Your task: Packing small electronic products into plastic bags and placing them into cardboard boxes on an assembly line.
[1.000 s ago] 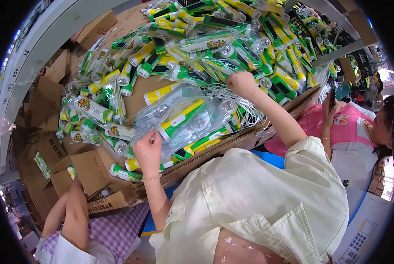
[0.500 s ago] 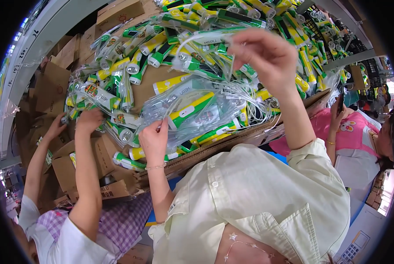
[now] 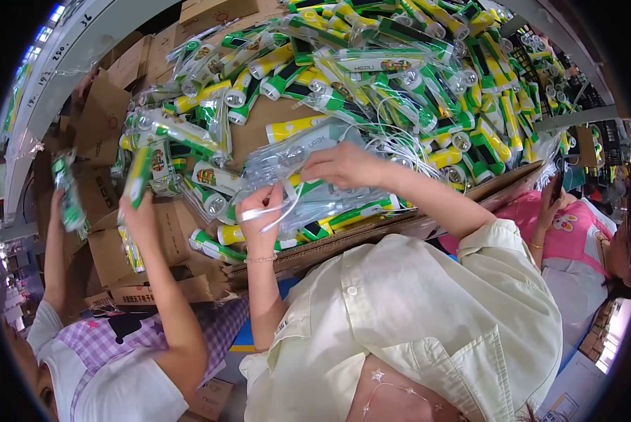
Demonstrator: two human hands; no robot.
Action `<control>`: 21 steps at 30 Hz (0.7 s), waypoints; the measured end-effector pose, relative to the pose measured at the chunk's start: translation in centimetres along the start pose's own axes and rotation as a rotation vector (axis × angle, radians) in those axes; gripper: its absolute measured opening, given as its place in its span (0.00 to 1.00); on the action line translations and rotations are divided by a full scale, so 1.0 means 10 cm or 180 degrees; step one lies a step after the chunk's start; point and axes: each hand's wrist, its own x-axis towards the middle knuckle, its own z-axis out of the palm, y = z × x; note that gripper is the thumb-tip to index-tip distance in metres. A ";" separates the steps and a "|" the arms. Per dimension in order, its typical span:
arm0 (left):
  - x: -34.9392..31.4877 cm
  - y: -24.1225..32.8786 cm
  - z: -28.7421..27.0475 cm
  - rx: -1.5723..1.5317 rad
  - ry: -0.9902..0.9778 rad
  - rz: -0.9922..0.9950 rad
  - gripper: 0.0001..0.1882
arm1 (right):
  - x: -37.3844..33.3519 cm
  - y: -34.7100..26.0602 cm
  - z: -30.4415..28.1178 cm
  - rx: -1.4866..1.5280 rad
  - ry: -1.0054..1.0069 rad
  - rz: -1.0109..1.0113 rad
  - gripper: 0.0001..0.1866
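My left hand is closed at the near end of a yellow-and-green flashlight, most of which is hidden behind my fingers. My right hand reaches across from the right, its fingertips pinched just above the flashlight. From those fingertips a white cable appears to hang, looping over my left hand with its loose end below. Under both hands lies a stack of clear plastic bags. More white cables lie in a tangle right of the bags.
Bagged flashlights pile up across the cardboard-lined table. A cardboard edge runs along the near side. At left, a co-worker holds a bagged flashlight and another flashlight beside open cartons. Another person in pink sits at right.
My right hand has come down and left from above the pile to beside my left hand, bringing the white cable. The co-worker has lifted flashlights from the pile.
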 end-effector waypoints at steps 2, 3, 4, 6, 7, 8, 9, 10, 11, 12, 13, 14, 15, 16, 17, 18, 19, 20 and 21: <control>-0.02 0.00 0.02 -0.0141 0.0235 0.0048 0.14 | -0.10 0.09 -0.06 -0.0622 -0.0290 0.0279 0.09; -0.01 0.02 0.01 0.0028 0.0162 0.0038 0.14 | -0.13 0.11 -0.08 -0.1256 -0.0565 0.0560 0.09; 0.00 0.03 0.01 0.0198 0.0087 0.0032 0.14 | -0.13 0.10 -0.09 -0.1261 -0.0568 0.0568 0.09; -0.01 0.08 0.05 0.0377 0.0212 0.0314 0.14 | -0.11 0.05 -0.10 -0.2197 -0.1485 0.1399 0.06; -0.01 0.10 0.07 0.0557 0.0336 0.0608 0.14 | -0.09 0.04 -0.07 -0.2186 -0.1486 0.1400 0.06; -0.01 0.10 0.08 0.0554 0.0335 0.0605 0.14 | -0.05 0.04 -0.05 -0.2194 -0.1621 0.1396 0.05; -0.01 0.11 0.08 0.0364 0.0148 0.0324 0.11 | -0.03 0.04 -0.04 -0.2199 -0.1755 0.1392 0.04; -0.01 0.11 0.09 0.0175 -0.0038 0.0042 0.09 | -0.03 0.06 -0.06 -0.2192 -0.1758 0.1391 0.04; -0.02 0.09 0.07 0.0175 -0.0028 0.0031 0.09 | -0.01 0.10 -0.11 -0.2121 -0.1634 0.1313 0.03; -0.04 0.04 0.03 -0.0714 -0.0368 -0.0276 0.07 | -0.01 0.13 -0.14 -0.2046 -0.1511 0.1235 0.03; -0.04 -0.01 0.00 -0.1605 -0.0704 -0.0582 0.06 | -0.02 0.15 -0.14 -0.2036 -0.1517 0.1219 0.03; -0.04 -0.06 -0.01 -0.1601 -0.0689 -0.0594 0.06 | -0.02 0.16 -0.13 -0.2041 -0.1598 0.1306 0.03; -0.04 -0.12 -0.02 -0.1620 -0.0688 -0.0491 0.06 | -0.01 0.16 -0.12 -0.2045 -0.1680 0.1393 0.03; -0.04 -0.15 -0.03 -0.1639 -0.0688 -0.0389 0.07 | 0.02 0.14 -0.14 -0.2032 -0.1683 0.1377 0.03; -0.06 -0.15 -0.05 -0.1632 -0.0632 -0.0421 0.07 | 0.12 0.04 -0.21 -0.2007 -0.1638 0.1445 0.03; -0.06 -0.13 -0.01 -0.1476 -0.0485 -0.0278 0.06 | 0.19 -0.03 -0.24 -0.1988 -0.1592 0.1535 0.04; -0.07 -0.12 0.01 -0.1317 -0.0339 -0.0137 0.06 | 0.24 -0.06 -0.22 -0.1969 -0.1604 0.1497 0.04; -0.07 -0.11 0.02 -0.1311 -0.0326 -0.0150 0.06 | 0.29 -0.10 -0.20 -0.1386 -0.0761 0.1048 0.06; -0.07 -0.11 0.03 -0.1327 -0.0244 -0.0206 0.06 | 0.33 -0.13 -0.17 -0.0790 0.0070 0.0594 0.09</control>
